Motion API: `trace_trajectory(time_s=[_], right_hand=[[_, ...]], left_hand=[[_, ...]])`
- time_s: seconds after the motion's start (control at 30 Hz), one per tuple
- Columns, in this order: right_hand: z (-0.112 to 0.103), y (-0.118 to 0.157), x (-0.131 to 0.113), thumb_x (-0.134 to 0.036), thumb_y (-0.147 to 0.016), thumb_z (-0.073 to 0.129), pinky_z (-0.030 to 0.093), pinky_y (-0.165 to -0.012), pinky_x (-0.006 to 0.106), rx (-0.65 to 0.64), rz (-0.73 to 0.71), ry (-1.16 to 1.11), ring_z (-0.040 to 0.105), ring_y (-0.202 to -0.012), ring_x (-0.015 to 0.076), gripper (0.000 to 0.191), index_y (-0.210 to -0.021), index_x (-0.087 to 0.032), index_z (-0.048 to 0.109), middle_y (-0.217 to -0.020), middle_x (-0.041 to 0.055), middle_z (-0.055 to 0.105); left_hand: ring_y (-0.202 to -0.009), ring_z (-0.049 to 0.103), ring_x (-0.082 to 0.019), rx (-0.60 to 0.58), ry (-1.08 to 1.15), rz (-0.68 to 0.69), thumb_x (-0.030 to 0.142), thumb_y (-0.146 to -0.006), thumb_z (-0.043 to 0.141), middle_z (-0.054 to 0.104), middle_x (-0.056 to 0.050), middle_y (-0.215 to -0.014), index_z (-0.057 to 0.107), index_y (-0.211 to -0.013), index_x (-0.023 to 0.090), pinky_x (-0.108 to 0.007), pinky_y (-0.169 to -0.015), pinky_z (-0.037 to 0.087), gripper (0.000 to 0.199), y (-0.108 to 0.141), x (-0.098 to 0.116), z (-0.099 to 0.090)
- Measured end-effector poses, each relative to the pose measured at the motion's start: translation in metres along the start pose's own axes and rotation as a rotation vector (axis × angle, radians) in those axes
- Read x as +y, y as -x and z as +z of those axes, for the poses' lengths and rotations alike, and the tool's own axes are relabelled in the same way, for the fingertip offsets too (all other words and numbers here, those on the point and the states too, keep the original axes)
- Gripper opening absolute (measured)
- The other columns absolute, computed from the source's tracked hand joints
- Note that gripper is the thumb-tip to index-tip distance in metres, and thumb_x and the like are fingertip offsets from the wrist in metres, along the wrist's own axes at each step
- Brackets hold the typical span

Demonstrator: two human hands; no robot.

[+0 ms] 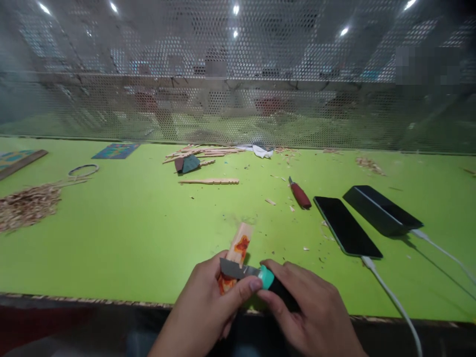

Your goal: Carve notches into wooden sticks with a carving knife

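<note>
Over the front edge of the green table, my left hand [213,297] is wrapped round a flat wooden piece [238,248] with orange-red patches. The far end of the wood points up and away. A knife with a black and teal handle [266,277] is gripped in my right hand [307,302]. Its grey blade [233,268] lies across the wood, pointing left. My left thumb rests against the blade near the handle.
Beyond the hands lie a carved stick [210,181], a red-handled knife [299,195] and a sandpaper piece [190,164]. A phone [347,225] and a black box [383,209], both cabled, sit right. Wood shavings [28,206] pile left. A perforated screen [238,109] stands behind.
</note>
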State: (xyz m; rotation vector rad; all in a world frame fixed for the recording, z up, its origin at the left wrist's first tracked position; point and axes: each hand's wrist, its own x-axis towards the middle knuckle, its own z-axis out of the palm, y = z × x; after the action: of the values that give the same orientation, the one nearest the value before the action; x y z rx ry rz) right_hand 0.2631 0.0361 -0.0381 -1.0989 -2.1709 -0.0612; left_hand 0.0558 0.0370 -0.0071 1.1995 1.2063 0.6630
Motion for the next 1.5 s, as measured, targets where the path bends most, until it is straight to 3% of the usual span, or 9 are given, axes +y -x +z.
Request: trace_trajectory(time_s=[0.27, 0.47, 0.67, 0.8, 0.97, 1.17, 1.5], right_hand=[[0.002, 0.000, 0.001, -0.041, -0.108, 0.053, 0.056, -0.063, 0.030, -0.003, 0.044, -0.043, 0.072, -0.069, 0.0205, 0.032, -0.118, -0.014, 0.067, -0.085, 0.0078, 0.076], [0.009, 0.007, -0.001, -0.039, -0.107, 0.057, 0.049, -0.068, 0.030, 0.088, 0.124, 0.053, 0.069, -0.071, 0.0194, 0.029, -0.127, -0.019, 0.063, -0.084, 0.0033, 0.073], [0.011, 0.012, 0.004, -0.040, -0.106, 0.060, 0.049, -0.072, 0.030, 0.062, 0.130, 0.064, 0.070, -0.076, 0.0195, 0.035, -0.134, -0.019, 0.061, -0.090, 0.0048, 0.075], [0.005, 0.008, 0.007, -0.042, -0.106, 0.058, 0.051, -0.065, 0.031, -0.001, 0.094, 0.037, 0.070, -0.073, 0.0203, 0.038, -0.135, -0.018, 0.061, -0.087, 0.0044, 0.074], [-0.001, 0.000, 0.003, -0.042, -0.108, 0.053, 0.052, -0.055, 0.029, -0.058, 0.007, -0.072, 0.068, -0.062, 0.0191, 0.034, -0.124, -0.016, 0.066, -0.077, 0.0028, 0.072], [-0.002, -0.006, 0.002, -0.044, -0.108, 0.053, 0.059, -0.061, 0.029, -0.035, 0.070, -0.104, 0.074, -0.070, 0.0192, 0.036, -0.124, -0.016, 0.068, -0.087, 0.0065, 0.078], [-0.007, -0.005, 0.006, -0.046, -0.107, 0.053, 0.060, -0.061, 0.029, -0.110, 0.064, -0.201, 0.074, -0.069, 0.0185, 0.034, -0.122, -0.020, 0.069, -0.088, 0.0049, 0.079]], left_hand=[[-0.038, 0.041, -0.009, 0.122, -0.027, -0.008, 0.060, -0.091, 0.068, 0.048, 0.009, -0.054, 0.059, -0.089, 0.021, -0.020, -0.040, 0.028, 0.040, 0.000, 0.000, 0.007], [-0.042, 0.035, -0.009, 0.170, -0.028, 0.007, 0.056, -0.092, 0.067, 0.044, 0.009, -0.049, 0.057, -0.080, 0.022, -0.021, -0.044, 0.026, 0.038, 0.000, 0.003, 0.011], [-0.040, 0.036, -0.008, 0.078, -0.016, 0.004, 0.055, -0.093, 0.067, 0.043, 0.010, -0.054, 0.058, -0.086, 0.022, -0.019, -0.042, 0.028, 0.035, -0.002, 0.002, 0.006], [-0.040, 0.035, -0.006, 0.053, 0.024, -0.015, 0.060, -0.090, 0.069, 0.044, 0.010, -0.059, 0.057, -0.090, 0.021, -0.017, -0.038, 0.028, 0.040, -0.001, 0.004, 0.005], [-0.042, 0.036, -0.006, 0.042, 0.034, -0.053, 0.058, -0.088, 0.072, 0.047, 0.009, -0.062, 0.058, -0.097, 0.020, -0.016, -0.037, 0.030, 0.042, 0.001, 0.003, 0.003], [-0.046, 0.041, -0.007, 0.009, -0.008, -0.021, 0.056, -0.095, 0.066, 0.050, 0.007, -0.066, 0.061, -0.101, 0.020, -0.015, -0.040, 0.035, 0.037, 0.003, 0.002, -0.002], [-0.044, 0.038, -0.005, -0.033, 0.057, -0.043, 0.066, -0.090, 0.069, 0.048, 0.009, -0.067, 0.057, -0.110, 0.020, -0.015, -0.038, 0.033, 0.051, 0.003, -0.002, -0.002]])
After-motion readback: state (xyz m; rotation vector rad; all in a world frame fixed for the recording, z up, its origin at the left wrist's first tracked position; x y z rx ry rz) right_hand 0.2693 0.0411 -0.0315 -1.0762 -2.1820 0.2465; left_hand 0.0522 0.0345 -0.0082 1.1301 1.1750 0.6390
